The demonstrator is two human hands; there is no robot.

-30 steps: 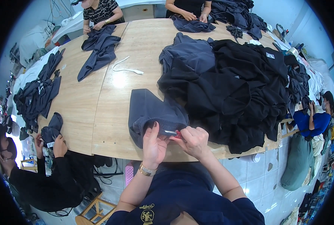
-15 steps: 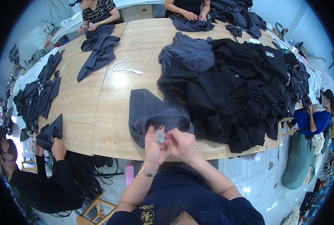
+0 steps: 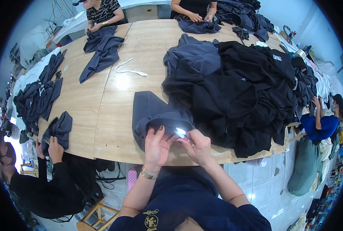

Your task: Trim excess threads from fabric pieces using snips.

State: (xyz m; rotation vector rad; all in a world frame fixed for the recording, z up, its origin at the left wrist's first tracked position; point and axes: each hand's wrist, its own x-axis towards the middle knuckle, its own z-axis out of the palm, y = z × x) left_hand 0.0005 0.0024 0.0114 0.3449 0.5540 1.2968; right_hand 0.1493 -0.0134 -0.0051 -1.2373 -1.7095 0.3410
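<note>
A dark blue-grey garment (image 3: 145, 104) lies at the table's near edge, its gathered, stitched band turned toward me. Just in front of that band, my right hand (image 3: 199, 147) pinches a small, clear, shiny piece (image 3: 180, 133) between thumb and fingers. Glare whitens the piece, so I cannot tell its kind; a pinkish part shows at its lower end. My left hand (image 3: 156, 148) is beside it, palm turned up and fingers apart, with its fingertips over the garment's opening. Whether the left fingers touch the clear piece is hard to see.
A large heap of black garments (image 3: 233, 96) covers the wooden table (image 3: 113, 100) on the right. A white cord (image 3: 131, 72) lies farther back. Co-workers handle dark garments at the left and far edges, and more dark cloth (image 3: 36, 98) lies along the left side.
My hands have moved apart; the right has shifted right and slightly down with the clear piece, and the left fingers have spread. At the left, a co-worker's garment has been raised and turned.
</note>
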